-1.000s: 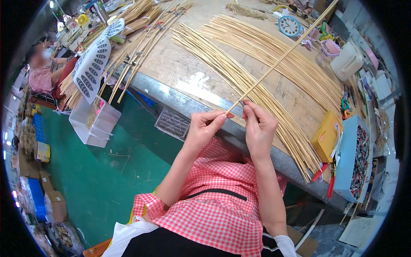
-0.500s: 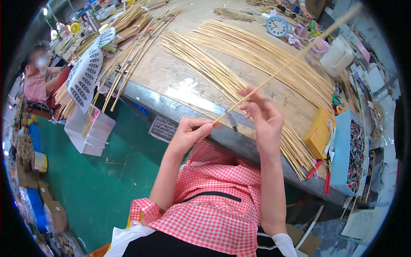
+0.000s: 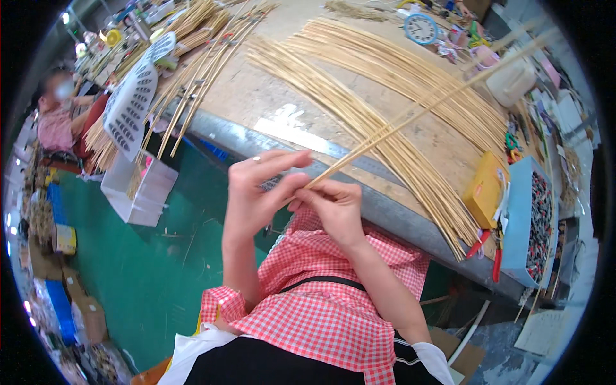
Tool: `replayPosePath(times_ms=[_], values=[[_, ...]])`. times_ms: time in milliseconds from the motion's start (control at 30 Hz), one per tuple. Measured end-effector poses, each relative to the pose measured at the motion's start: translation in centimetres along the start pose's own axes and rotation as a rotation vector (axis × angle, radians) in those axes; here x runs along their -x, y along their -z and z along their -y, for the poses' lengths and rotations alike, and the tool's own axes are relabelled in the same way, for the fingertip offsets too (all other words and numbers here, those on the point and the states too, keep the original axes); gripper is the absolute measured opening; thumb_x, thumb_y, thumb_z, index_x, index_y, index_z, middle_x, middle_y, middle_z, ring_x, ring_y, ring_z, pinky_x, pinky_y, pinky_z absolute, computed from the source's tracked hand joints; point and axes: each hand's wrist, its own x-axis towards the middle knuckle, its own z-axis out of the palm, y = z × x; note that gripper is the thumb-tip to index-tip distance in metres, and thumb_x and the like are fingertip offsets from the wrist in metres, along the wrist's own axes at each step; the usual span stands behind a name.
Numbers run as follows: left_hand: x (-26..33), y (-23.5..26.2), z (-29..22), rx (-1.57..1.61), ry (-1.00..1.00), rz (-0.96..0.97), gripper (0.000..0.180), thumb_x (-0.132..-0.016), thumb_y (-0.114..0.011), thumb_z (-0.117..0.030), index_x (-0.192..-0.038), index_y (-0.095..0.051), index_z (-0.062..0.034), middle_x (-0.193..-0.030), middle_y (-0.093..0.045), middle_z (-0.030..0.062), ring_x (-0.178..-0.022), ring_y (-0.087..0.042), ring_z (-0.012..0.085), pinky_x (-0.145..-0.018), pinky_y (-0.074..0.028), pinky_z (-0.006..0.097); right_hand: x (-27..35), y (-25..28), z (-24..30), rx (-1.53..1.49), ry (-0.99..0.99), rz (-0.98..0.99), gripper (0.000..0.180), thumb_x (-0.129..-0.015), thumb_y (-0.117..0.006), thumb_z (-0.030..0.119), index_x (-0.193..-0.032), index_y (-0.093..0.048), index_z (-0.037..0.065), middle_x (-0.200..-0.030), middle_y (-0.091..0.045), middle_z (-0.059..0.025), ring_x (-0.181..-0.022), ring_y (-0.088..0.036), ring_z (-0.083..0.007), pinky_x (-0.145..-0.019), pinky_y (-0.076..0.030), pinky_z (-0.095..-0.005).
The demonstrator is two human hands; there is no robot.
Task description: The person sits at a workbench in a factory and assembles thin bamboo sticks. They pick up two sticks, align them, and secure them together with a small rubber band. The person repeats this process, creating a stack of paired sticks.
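Observation:
A long, thin, pale bamboo stick (image 3: pixel 350 154) slants from my hands up toward the far right. Farther out it looks doubled; I cannot tell whether that is a second stick or blur. My right hand (image 3: pixel 339 208) pinches it close to its near end. Beside it, my left hand (image 3: pixel 260 192) has thumb and forefinger closed at the very tip, the other fingers stretched out above. Both hands are over my lap, in front of the table edge. Past them lies a bundle of similar sticks (image 3: pixel 378 131) on the table, with a wider spread of sticks (image 3: pixel 410 80) behind.
To the right stand a yellow box (image 3: pixel 486 190), red-handled pliers (image 3: pixel 497 260) and a light blue bin (image 3: pixel 521 224) of small dark and red pieces. A round blue clock (image 3: pixel 421 29) is at the back. At left are a white bin (image 3: pixel 138 192) and a seated person (image 3: pixel 58 122).
My right hand has come down the stick to its near end, against my left hand. My left hand has turned and its outer fingers have lifted and straightened. The view has shifted slightly.

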Motion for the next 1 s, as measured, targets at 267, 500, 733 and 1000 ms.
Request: replayPosePath(times_ms=[267, 500, 733, 1000], values=[[0.7, -1.5, 0.7, -0.076, -0.071, -0.037, 0.016, -0.072, -0.074, 0.002, -0.088, -0.072, 0.0007, -0.07, -0.067, 0.0089, -0.059, -0.063, 0.0123, -0.054, -0.047, 0.023, 1.1, -0.4, -1.1, 0.361, -0.017, 0.125, 0.012, -0.089, -0.061, 0.004, -0.095, -0.07, -0.002, -0.075, -0.068, -0.0086, -0.067, -0.063, -0.0119, -0.062, -0.052, -0.0279], [0.6, -2.3, 0.7, -0.085, -0.116, -0.029, 0.012, -0.073, -0.074, 0.0, -0.084, -0.071, -0.0004, -0.071, -0.068, 0.0097, -0.058, -0.064, 0.0167, -0.053, -0.048, 0.026, -0.1, 3.1, 6.2, 0.287, 0.11, -0.164, 0.013, -0.087, -0.064, 0.003, -0.096, -0.068, -0.006, -0.079, -0.067, -0.0071, -0.063, -0.058, -0.0103, -0.054, -0.047, -0.0236], [1.0, -2.8, 0.1, -0.131, -0.141, 0.091, 0.016, -0.07, -0.076, -0.002, -0.086, -0.071, -0.003, -0.075, -0.067, 0.0093, -0.06, -0.064, 0.0218, -0.052, -0.047, 0.027, 0.0, 5.1, 7.8, 0.093, 0.22, -0.199, 0.009, -0.087, -0.064, 0.0, -0.091, -0.069, -0.006, -0.066, -0.061, -0.0072, -0.051, -0.049, -0.0081, -0.045, -0.04, -0.0205], [1.0, -4.1, 0.9, 0.401, 0.288, 0.204, 0.015, -0.086, -0.065, -0.007, -0.095, -0.07, 0.0041, -0.076, -0.069, 0.0079, -0.059, -0.059, 0.009, -0.05, -0.044, 0.026, 0.4, 4.4, 6.2, 0.229, 0.184, -0.126, 0.007, -0.084, -0.066, 0.001, -0.086, -0.071, -0.002, -0.068, -0.064, -0.0029, -0.059, -0.055, -0.0056, -0.051, -0.044, -0.0217]])
